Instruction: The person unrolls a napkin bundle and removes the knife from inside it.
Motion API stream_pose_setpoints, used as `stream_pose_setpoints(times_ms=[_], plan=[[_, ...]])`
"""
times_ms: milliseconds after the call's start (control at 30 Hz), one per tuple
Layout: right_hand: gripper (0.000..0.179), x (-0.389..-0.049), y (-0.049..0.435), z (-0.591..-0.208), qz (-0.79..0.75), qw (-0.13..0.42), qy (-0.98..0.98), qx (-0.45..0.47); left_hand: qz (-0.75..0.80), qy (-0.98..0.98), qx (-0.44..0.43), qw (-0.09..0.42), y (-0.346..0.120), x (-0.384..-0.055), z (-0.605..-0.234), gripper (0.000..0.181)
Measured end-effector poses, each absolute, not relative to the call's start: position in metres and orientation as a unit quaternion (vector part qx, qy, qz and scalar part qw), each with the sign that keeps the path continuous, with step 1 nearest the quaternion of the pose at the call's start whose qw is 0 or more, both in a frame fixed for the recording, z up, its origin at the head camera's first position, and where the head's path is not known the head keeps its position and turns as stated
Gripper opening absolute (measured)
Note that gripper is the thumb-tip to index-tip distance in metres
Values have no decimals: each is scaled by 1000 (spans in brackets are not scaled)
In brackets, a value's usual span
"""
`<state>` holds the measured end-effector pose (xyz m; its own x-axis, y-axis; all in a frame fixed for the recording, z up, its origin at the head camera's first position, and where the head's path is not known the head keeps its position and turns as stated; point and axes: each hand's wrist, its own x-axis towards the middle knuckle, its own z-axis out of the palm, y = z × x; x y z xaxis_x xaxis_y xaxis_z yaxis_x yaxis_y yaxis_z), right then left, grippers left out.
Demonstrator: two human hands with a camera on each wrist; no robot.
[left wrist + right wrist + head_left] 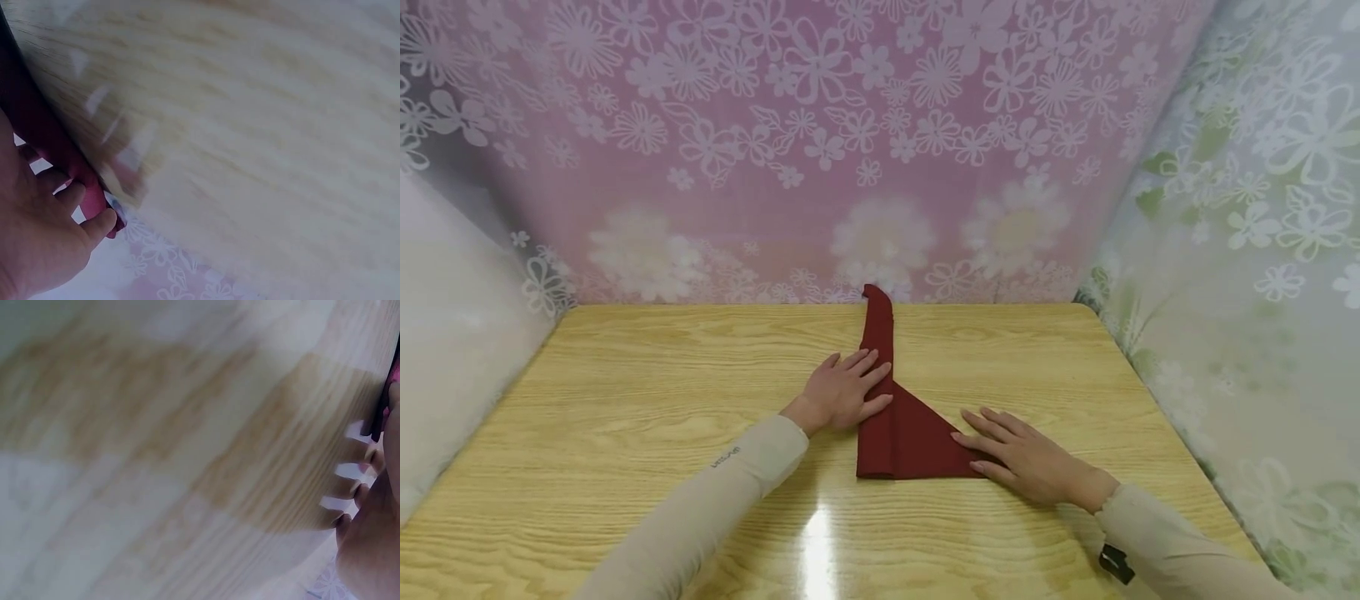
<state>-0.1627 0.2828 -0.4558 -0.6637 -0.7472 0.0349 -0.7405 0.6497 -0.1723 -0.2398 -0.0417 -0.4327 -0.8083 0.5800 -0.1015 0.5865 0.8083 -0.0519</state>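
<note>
A dark red folded cloth (pixel 921 433) lies on the wooden table, with a narrow upright strip on the left and a triangular flap spreading to the right. The strip's far end curls over near the table's back edge. My left hand (pixel 841 395) rests on the strip, its fingers spread and fairly straight. At the flap's right corner, my right hand (pixel 1037 460) touches the cloth with extended fingers. In the left wrist view, the left hand (pixel 47 231) lies against the red cloth (pixel 44 131). Only part of the right hand (pixel 372 540) shows at its view's edge.
The light wooden table (pixel 662 375) has a glossy surface that reflects light at the front. A pink floral sheet (pixel 737 208) hangs behind it, and a pale floral sheet (pixel 1240 333) runs along the right side. A small black item (pixel 1116 563) is at the right sleeve.
</note>
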Motion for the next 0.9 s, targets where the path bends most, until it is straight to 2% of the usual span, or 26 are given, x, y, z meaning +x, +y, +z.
stream_pose_setpoints(times_ms=[400,667,900], plan=[[46,-165,282,-455,-88,20,908,-410,11,952,304,33,-37,-245,-432,57],[47,-163,282,-456,-89,27,911,-402,36,944,328,-11,-24,-243,-425,49],[47,-163,283,-454,-85,35,913,-397,44,944,327,6,-11,-247,-426,47]])
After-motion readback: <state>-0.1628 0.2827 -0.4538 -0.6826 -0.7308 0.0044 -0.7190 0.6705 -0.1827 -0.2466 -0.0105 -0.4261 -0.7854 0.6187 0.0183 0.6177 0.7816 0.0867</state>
